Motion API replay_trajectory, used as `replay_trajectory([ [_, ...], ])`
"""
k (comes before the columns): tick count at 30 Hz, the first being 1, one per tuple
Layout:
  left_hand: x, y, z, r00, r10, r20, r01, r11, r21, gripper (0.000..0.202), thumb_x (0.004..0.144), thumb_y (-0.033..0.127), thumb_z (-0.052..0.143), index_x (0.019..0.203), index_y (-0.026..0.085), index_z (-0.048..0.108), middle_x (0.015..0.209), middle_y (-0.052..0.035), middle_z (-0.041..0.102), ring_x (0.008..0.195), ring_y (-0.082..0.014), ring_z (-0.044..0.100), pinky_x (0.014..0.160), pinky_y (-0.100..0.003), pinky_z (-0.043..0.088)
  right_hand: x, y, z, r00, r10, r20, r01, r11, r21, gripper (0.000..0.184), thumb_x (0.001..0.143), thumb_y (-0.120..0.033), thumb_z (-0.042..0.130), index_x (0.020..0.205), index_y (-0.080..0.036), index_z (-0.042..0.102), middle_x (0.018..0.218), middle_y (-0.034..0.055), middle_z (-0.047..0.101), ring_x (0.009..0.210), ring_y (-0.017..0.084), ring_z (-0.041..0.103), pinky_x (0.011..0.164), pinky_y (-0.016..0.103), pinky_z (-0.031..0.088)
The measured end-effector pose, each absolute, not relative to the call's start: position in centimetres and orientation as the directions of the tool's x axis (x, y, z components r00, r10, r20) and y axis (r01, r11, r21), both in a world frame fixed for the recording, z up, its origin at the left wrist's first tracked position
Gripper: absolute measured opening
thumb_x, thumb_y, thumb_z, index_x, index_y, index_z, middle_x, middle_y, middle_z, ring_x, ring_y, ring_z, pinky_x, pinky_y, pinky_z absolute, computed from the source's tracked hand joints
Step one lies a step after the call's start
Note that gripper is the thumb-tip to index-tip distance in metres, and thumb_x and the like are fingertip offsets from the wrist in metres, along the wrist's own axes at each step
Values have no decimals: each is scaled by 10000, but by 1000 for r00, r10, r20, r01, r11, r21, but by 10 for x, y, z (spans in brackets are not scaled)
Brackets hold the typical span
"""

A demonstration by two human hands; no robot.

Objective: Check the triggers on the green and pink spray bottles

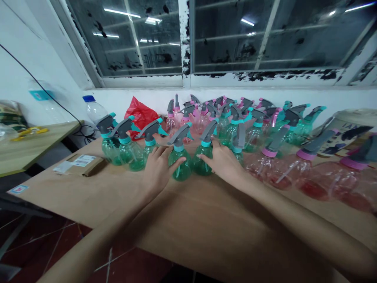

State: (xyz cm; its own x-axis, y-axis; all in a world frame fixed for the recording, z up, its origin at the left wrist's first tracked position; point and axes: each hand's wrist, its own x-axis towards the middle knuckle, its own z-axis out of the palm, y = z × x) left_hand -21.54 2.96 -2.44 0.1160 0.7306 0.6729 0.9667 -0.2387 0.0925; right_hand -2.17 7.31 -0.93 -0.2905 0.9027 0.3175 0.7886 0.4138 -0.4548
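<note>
Two open hands: our left hand touches one green spray bottle, our right hand the neighbour bottle; we push low, keeping both upright.

Red plastic bag by the wall, blue-capped water bottle left of it, labelled brown parcel on paper-covered table, pink spray bottles right, grimy window above.

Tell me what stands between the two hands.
In the head view, two green spray bottles stand between the left hand and the right hand, each touching the nearer one.
</note>
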Motion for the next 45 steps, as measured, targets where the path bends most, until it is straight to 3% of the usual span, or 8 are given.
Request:
replay_trajectory([
  [4, -218, 37, -25, 108, 720, 685, 975, -211, 68, 437, 818, 476, 573, 1046, 103, 577, 942, -127, 665, 949, -295, 585, 843, -410, 466, -21, 74, -9, -294, 906, 305, 792, 410, -452, 687, 824, -396, 519, 1326, 36, 336, 599, 77, 615, 543, 233, 602, 574, 360, 453],
  [13, -214, 40, -25, 94, 720, 688, 986, -161, 34, 487, 832, 447, 568, 1148, 82, 499, 969, -148, 677, 975, -312, 581, 813, -414, 492, -21, 70, -9, -343, 880, 330, 794, 459, -399, 681, 815, -420, 516, 1292, 46, 379, 976, 244, 625, 821, 322, 627, 638, 410, 469],
  [18, -210, 38, -26, 88, 723, 685, 988, -150, 31, 513, 836, 410, 572, 1197, 61, 467, 1007, -164, 667, 1003, -314, 562, 838, -411, 487, -18, 65, -8, -359, 871, 336, 790, 475, -388, 670, 811, -432, 519, 1269, 44, 408, 911, 224, 638, 832, 325, 623, 632, 410, 473],
  [25, -210, 20, -25, 44, 700, 713, 990, -127, 62, 491, 850, 383, 553, 1251, 126, 432, 1077, -149, 619, 994, -300, 567, 858, -440, 472, -15, 50, -6, -378, 856, 352, 795, 495, -350, 596, 812, -453, 515, 1222, -24, 468, 909, 192, 637, 810, 309, 622, 616, 405, 472],
  [29, -203, -4, -22, -30, 709, 705, 964, -164, 207, 405, 855, 386, 549, 1207, 196, 488, 1124, -112, 585, 1002, -281, 581, 870, -444, 471, -8, 31, -5, -414, 837, 359, 790, 526, -314, 539, 818, -473, 505, 1136, -38, 521, 913, 184, 631, 787, 306, 625, 596, 398, 467],
  [35, -163, -33, -6, 85, 922, 378, 703, -324, 633, 495, 803, 445, 597, 1237, 240, 474, 1224, -77, 568, 1073, -261, 568, 894, -421, 484, 17, -10, -7, -482, 791, 377, 760, 592, -268, 410, 801, -448, 543, 1019, -101, 556, 959, 135, 627, 709, 263, 644, 526, 355, 466],
  [39, -128, -39, 3, 216, 916, 339, 603, -398, 691, 551, 767, 404, 640, 1245, 224, 435, 1156, -89, 603, 1039, -263, 583, 874, -415, 495, 39, -35, -10, -501, 770, 395, 736, 619, -274, 384, 781, -448, 568, 1005, -136, 558, 957, 99, 638, 691, 249, 645, 502, 337, 460],
  [45, -85, -39, 4, 253, 901, 352, 597, -431, 676, 331, 811, 394, 596, 1075, 210, 513, 874, -36, 629, 769, -205, 616, 697, -363, 532, 71, -52, -17, -469, 737, 487, 731, 633, -256, 467, 728, -535, 619, 979, -142, 600, 870, 93, 665, 632, 240, 650, 448, 322, 446],
])
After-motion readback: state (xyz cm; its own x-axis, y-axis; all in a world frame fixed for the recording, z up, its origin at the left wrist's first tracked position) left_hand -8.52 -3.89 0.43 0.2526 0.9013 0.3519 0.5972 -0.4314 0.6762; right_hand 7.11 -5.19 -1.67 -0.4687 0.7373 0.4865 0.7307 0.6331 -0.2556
